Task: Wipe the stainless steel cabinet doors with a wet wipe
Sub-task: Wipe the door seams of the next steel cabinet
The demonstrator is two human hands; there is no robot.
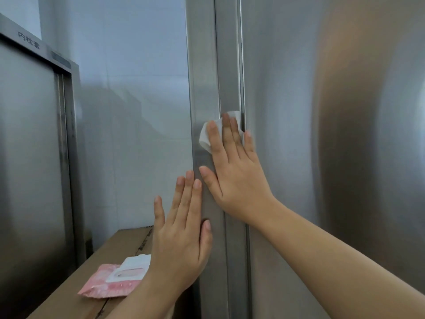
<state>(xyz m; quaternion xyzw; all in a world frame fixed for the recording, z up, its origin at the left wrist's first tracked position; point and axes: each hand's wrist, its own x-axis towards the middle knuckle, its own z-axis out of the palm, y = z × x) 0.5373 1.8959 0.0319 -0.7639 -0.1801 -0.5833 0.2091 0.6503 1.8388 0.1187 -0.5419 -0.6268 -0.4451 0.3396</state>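
A tall stainless steel cabinet door (pixel 322 134) fills the right half of the view, with its frame post (pixel 227 65) running down the middle. My right hand (pixel 232 171) lies flat with straight fingers on the post and presses a white wet wipe (pixel 205 137) against it. The wipe sticks out above and left of my fingers. My left hand (pixel 181 236) is lower, fingers straight, with its thumb side touching the left face of the same post.
A pink wet wipe pack (pixel 110 284) with its white lid open lies on a cardboard box (pixel 115 247) at the lower left. Another steel cabinet (pixel 30 146) stands at the far left. A white tiled wall (pixel 133 100) is behind.
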